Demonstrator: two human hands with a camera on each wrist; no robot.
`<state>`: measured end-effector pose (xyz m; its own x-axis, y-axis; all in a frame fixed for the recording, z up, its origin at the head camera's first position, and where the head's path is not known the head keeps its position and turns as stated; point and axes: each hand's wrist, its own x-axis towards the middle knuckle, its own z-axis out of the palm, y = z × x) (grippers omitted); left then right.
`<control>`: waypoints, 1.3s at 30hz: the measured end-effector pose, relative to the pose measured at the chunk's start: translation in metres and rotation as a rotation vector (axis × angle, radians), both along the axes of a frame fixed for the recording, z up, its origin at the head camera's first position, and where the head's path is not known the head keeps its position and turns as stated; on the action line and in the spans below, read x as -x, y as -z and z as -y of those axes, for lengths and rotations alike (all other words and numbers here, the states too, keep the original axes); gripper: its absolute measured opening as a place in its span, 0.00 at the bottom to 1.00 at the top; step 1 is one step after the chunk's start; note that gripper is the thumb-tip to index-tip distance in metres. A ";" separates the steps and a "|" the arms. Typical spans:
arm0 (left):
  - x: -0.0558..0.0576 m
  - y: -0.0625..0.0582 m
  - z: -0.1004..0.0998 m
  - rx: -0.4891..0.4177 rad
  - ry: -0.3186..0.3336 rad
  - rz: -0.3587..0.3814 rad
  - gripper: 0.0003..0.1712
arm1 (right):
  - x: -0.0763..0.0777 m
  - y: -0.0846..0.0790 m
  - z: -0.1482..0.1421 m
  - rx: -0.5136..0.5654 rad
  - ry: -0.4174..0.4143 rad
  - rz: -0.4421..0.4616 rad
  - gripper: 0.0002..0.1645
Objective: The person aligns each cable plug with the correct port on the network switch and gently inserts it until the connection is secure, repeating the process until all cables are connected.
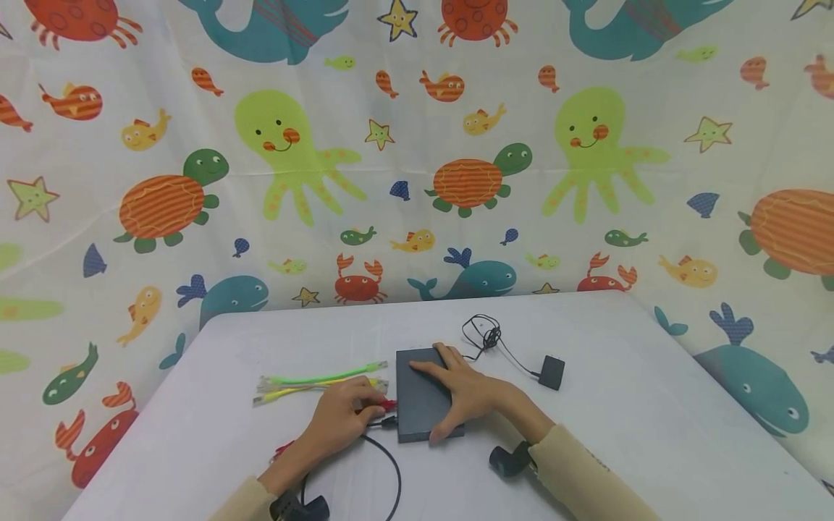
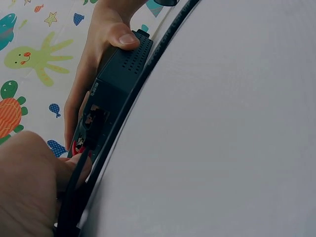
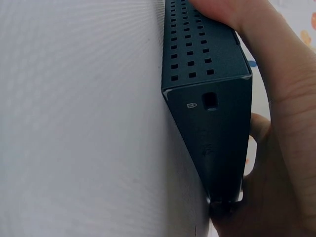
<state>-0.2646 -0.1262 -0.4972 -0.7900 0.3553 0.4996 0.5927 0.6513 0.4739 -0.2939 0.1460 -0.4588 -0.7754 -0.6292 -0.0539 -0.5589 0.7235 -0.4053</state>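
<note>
A dark metal network switch lies flat on the white table. My right hand grips it from the right, fingers spread over its top and thumb at the near vented side. With thumb and fingertips, my left hand pinches a red network cable right at the switch's left side, where the ports are. Beside it, a black cable's plug sits in a port of that side. The left thumb partly hides the red plug in the left wrist view.
Green and yellow network cables lie to the left, behind my left hand. A black power adapter with a looped cord rests at the right. The black cable curves towards the near edge. A printed curtain hangs behind the table.
</note>
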 end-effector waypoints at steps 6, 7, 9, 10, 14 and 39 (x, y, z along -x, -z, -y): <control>0.000 0.001 0.000 -0.004 -0.004 0.005 0.10 | -0.001 -0.001 0.000 -0.002 -0.008 -0.006 0.71; 0.000 0.001 0.000 -0.005 -0.005 0.006 0.11 | -0.001 -0.001 0.000 -0.001 -0.008 -0.005 0.71; 0.000 0.001 -0.001 -0.003 -0.006 0.006 0.11 | -0.001 -0.002 0.000 -0.001 -0.008 -0.006 0.70; 0.000 0.001 -0.001 -0.002 -0.006 0.006 0.11 | -0.001 -0.002 -0.001 -0.001 -0.006 -0.004 0.70; 0.002 0.000 -0.001 0.000 -0.003 0.005 0.11 | -0.001 -0.003 -0.002 0.001 -0.003 -0.003 0.70; -0.001 0.001 -0.001 -0.038 -0.065 0.048 0.13 | -0.002 -0.001 0.000 0.006 -0.002 -0.002 0.70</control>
